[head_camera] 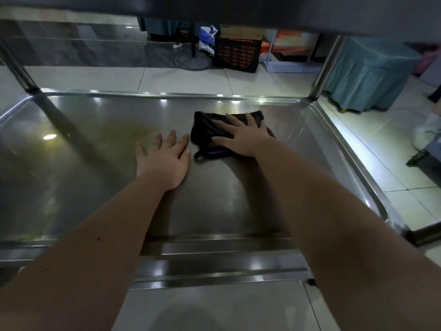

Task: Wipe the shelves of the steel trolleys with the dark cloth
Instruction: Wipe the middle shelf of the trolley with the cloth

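Both your hands lie flat — right hand [241, 137] pressing the dark cloth [210, 132], left hand [164, 156] on the bare shelf [83, 144]. Bunched cloth may skip streaks — spread it.

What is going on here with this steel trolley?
A person is reaching over a shelf of the trolley to wipe it. The right hand presses flat on the dark cloth, toward the far right of the shelf. The left hand rests open on the bare steel just beside the cloth.
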`<state>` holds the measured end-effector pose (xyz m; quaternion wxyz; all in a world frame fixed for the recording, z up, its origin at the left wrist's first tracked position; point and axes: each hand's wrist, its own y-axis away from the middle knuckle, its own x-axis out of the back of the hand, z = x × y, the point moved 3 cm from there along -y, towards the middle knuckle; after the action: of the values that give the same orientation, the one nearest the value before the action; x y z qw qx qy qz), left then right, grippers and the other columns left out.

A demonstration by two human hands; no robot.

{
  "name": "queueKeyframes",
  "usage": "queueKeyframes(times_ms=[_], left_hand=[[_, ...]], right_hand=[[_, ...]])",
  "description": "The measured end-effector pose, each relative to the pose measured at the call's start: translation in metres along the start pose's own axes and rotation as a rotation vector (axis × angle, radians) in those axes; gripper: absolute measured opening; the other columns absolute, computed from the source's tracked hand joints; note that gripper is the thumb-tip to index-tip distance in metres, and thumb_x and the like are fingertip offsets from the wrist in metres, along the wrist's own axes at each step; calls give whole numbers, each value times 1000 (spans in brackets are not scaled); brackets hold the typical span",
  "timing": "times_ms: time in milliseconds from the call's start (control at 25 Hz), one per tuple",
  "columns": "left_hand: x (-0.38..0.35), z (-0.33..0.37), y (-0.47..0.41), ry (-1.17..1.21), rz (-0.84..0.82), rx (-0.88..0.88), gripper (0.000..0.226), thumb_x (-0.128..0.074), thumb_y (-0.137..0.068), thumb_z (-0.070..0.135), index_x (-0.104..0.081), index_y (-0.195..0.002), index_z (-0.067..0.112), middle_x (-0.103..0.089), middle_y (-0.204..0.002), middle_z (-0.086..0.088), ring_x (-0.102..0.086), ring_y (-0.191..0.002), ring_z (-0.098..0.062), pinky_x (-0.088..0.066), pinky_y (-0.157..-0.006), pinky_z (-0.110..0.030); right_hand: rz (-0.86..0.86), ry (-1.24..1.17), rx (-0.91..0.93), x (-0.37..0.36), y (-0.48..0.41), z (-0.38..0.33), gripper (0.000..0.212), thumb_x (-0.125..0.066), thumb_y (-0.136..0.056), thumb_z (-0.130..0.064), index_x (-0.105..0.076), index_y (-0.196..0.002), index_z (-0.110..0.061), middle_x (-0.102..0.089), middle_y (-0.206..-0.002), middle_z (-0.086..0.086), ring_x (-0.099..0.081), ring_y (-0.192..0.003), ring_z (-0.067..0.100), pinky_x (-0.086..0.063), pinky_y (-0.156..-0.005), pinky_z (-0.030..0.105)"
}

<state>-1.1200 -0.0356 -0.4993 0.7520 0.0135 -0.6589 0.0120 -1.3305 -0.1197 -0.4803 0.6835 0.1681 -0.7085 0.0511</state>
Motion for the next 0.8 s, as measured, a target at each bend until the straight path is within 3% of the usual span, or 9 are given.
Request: queueKeyframes(times_ms=[80,200,320,400,600,680,800], left_hand=[[0,0,2,-9,7,4,52,-12,-101,52,-2,-152,48,2,-164,13,1,-151,-22,2,-116,-61],[0,3,0,-2,0,4,52,-11,-101,51,-3,-152,47,2,-164,12,1,-151,-22,3,-116,-62],[-1,8,2,-18,16,1,52,-10,-101,50,-3,-152,46,1,-164,11,1,-151,-24,2,-115,-64],[0,7,2,-17,6,-1,52,-10,-102,49,-2,-153,45,2,-164,10,3,-151,-24,2,-114,-64],[1,2,9,25,27,0,51,-16,-104,42,-3,-154,43,2,-164,10,2,-151,-23,-4,-114,-64],[0,1,11,36,17,5,51,-17,-103,43,-7,-153,44,1,-164,11,2,-151,-23,-4,-115,-63],[1,5,12,30,14,7,51,-16,-103,44,-7,-153,45,1,-164,11,2,-151,-24,-3,-115,-64]], right_hand=[[39,-15,-77,3,21,54,65,-23,-83,-83,-1,-142,-65,-3,-162,-18,3,-149,34,-1,-113,67],[52,-54,-344,-1,64,134,65,-20,-83,-84,-3,-142,-65,-4,-162,-17,2,-148,35,-1,-113,67],[56,-62,-560,-6,86,141,71,-16,-81,-86,-3,-146,-60,-2,-163,-13,5,-147,40,5,-111,69],[56,-69,-535,-7,79,96,74,-16,-81,-86,-1,-147,-57,2,-163,-13,8,-146,44,9,-107,73],[46,1,-70,-32,80,-35,74,-8,-76,-87,7,-144,-61,8,-162,-16,14,-146,42,13,-107,69],[67,-1,-35,-27,97,-7,71,-10,-77,-87,8,-141,-64,7,-162,-19,12,-148,36,8,-112,66],[72,-47,-286,-21,137,89,63,-19,-83,-83,7,-139,-68,3,-162,-21,8,-149,32,2,-115,63]])
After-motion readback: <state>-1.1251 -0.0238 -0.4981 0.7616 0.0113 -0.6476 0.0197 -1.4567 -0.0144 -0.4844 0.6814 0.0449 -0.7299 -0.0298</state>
